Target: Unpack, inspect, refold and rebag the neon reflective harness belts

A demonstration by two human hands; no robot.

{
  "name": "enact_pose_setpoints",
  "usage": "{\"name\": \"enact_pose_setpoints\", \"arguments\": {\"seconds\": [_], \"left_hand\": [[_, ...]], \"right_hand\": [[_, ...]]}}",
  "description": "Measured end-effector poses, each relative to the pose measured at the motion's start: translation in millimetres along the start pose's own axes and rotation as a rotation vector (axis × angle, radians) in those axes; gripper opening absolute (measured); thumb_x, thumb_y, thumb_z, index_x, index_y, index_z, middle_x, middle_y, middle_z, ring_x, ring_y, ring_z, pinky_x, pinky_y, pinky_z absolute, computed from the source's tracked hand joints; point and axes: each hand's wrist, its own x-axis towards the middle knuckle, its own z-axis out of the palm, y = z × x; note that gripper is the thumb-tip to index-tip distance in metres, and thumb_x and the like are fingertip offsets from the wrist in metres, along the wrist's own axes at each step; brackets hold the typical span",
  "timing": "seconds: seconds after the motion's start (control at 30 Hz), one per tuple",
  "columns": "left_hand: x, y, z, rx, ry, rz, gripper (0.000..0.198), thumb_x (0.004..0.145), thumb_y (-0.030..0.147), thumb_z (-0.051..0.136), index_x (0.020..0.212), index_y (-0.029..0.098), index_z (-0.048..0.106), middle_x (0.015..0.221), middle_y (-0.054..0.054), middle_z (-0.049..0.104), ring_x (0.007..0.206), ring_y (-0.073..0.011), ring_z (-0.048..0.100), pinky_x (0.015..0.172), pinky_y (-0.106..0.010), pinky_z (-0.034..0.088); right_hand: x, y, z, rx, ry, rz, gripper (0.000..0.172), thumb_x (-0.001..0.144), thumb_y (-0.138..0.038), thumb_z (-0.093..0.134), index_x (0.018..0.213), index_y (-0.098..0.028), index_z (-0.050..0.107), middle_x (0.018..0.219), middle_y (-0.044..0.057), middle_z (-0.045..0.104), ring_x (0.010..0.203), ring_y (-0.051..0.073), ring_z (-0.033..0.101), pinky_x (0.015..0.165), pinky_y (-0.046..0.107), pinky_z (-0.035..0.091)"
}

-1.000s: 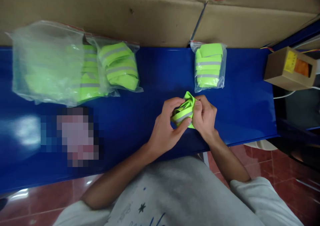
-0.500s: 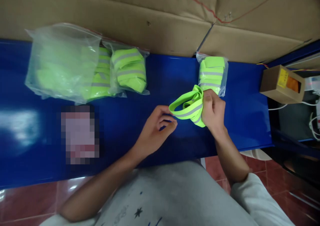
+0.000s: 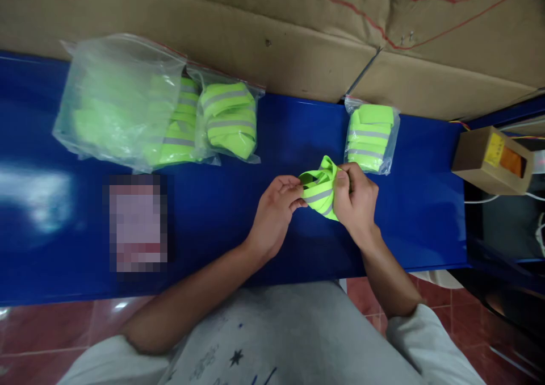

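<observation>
Between my two hands, above the blue table (image 3: 204,226), is a looped bundle of neon-yellow strap (image 3: 319,195) with a grey stripe. My right hand (image 3: 355,200) grips the bundle's right side, thumb on top. At the left end, my left hand (image 3: 279,209) pinches the strap between thumb and fingers. Just beyond my right hand lies a clear bag of folded straps (image 3: 370,138). A second clear bag of straps (image 3: 230,118) is farther left, touching a large clear bag (image 3: 123,107) with more yellow straps inside.
A blurred-out rectangular object (image 3: 138,226) lies on the table at the left. On the right, a small cardboard box (image 3: 489,160) with a yellow label stands near white cables. Brown cardboard (image 3: 238,33) covers the back, with a red string across it.
My left hand has closed its fingers on the strap's left end. The strap's wide loop has become smaller, and my right hand has shifted slightly left, away from the bag behind it.
</observation>
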Motion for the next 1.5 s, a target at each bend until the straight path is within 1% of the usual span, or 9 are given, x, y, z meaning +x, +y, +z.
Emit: {"name": "enact_pose_setpoints", "arguments": {"seconds": [0.17,0.33,0.53,0.73,0.9,1.0,1.1,1.33,1.5], "left_hand": [[3,-3,-1.4,-0.019,0.065,0.002,0.024,0.086,0.026,0.070,0.103,0.023,0.054,0.094,0.001,0.062,0.078,-0.0111,0.059,0.069,-0.024,0.049],[1,2,-5.8,0.279,0.097,0.241,0.022,0.086,0.030,0.078,0.099,0.023,0.063,0.088,0.001,0.061,0.067,-0.0093,0.055,0.060,-0.023,0.047],[7,4,-15.0,0.237,-0.018,0.059,0.015,0.078,0.017,0.077,0.091,0.020,0.069,0.083,0.002,0.065,0.069,-0.0103,0.060,0.064,-0.023,0.051],[8,1,-18.0,0.315,-0.075,0.013,0.026,0.070,0.017,0.084,0.096,0.018,0.078,0.093,-0.002,0.076,0.084,-0.0148,0.069,0.080,-0.027,0.056],[8,1,-15.8,0.140,-0.089,-0.140,0.026,0.082,0.029,0.079,0.104,0.016,0.079,0.105,-0.007,0.080,0.101,-0.0214,0.074,0.096,-0.033,0.056],[5,5,-13.8,0.085,-0.113,-0.096,0.036,0.089,0.035,0.074,0.121,0.018,0.072,0.110,-0.008,0.079,0.106,-0.0225,0.074,0.096,-0.035,0.058],[3,7,-12.5,0.160,-0.151,-0.013,0.062,0.081,0.032,0.087,0.136,0.023,0.061,0.114,-0.006,0.078,0.109,-0.0221,0.074,0.098,-0.036,0.058],[5,0,-11.4,0.206,-0.179,-0.007,0.057,0.075,0.026,0.090,0.126,0.022,0.064,0.129,-0.007,0.072,0.126,-0.0251,0.067,0.109,-0.042,0.054],[3,-4,-7.8,0.187,-0.173,0.058,0.065,0.074,0.023,0.090,0.131,0.026,0.057,0.136,-0.006,0.067,0.127,-0.0222,0.066,0.109,-0.039,0.054]], "right_hand": [[-4,-4,1,0.008,-0.036,0.006,0.031,0.105,-0.045,0.043,0.091,-0.023,0.060,0.075,0.001,0.066,0.063,0.017,0.057,0.063,0.031,0.038],[-3,-4,-4,0.025,-0.021,0.020,0.030,0.105,-0.043,0.042,0.091,-0.023,0.060,0.073,0.000,0.064,0.064,0.017,0.059,0.063,0.032,0.038],[-3,1,-5,0.038,-0.022,0.031,0.030,0.105,-0.042,0.043,0.091,-0.023,0.061,0.074,0.000,0.066,0.064,0.016,0.059,0.063,0.032,0.039],[-6,0,-2,0.098,-0.067,0.052,0.028,0.104,-0.042,0.048,0.089,-0.022,0.061,0.071,-0.001,0.064,0.063,0.015,0.059,0.062,0.030,0.039],[-3,3,0,0.162,-0.107,0.102,0.031,0.105,-0.041,0.045,0.086,-0.022,0.060,0.069,-0.002,0.061,0.062,0.013,0.057,0.060,0.028,0.036],[-1,5,-1,0.089,-0.054,0.122,0.030,0.105,-0.040,0.044,0.088,-0.021,0.061,0.072,-0.001,0.064,0.064,0.014,0.058,0.062,0.029,0.036],[-3,5,-2,0.031,-0.041,0.117,0.032,0.106,-0.042,0.043,0.092,-0.021,0.062,0.078,0.001,0.069,0.067,0.016,0.062,0.064,0.030,0.039],[-10,-2,3,0.013,-0.039,-0.049,0.033,0.107,-0.039,0.044,0.121,-0.020,0.067,0.116,0.008,0.077,0.106,0.022,0.073,0.088,0.032,0.053],[-13,-8,5,-0.018,0.044,-0.115,0.033,0.106,-0.041,0.049,0.122,-0.018,0.067,0.114,0.010,0.077,0.101,0.023,0.074,0.088,0.034,0.056]]}}
